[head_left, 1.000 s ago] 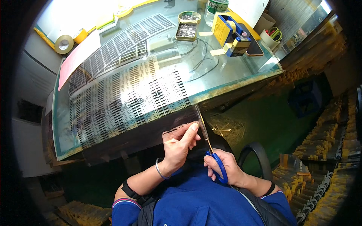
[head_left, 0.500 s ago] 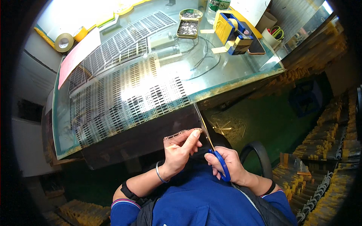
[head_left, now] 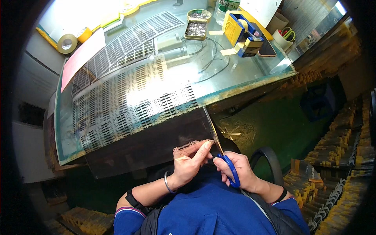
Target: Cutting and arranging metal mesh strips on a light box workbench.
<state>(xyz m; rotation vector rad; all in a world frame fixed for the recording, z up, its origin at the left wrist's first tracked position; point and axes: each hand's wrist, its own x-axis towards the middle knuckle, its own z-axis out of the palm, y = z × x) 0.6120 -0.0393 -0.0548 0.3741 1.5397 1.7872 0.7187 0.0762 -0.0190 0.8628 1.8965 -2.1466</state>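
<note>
Strip [head_left: 183, 147] and scissors [head_left: 220, 148] held before glass table [head_left: 243, 76]

The strip, clear and dark-patterned, is pinched between thumb and fingers of the left hand [head_left: 188, 166], in front of the table's near edge. Its right end is placed at the scissors' blades; whether contact is made cannot be told. The scissors are gripped by their blue handles in the right hand [head_left: 239, 170], fingers curled; the blades are pointed up toward the table edge. A patterned sheet [head_left: 113, 107] is laid along that edge. Farther back, two tins [head_left: 196, 29] of small pieces are set left of a tape dispenser [head_left: 235, 30]. A phone [head_left: 268, 49] is partly hidden behind the dispenser.
</note>
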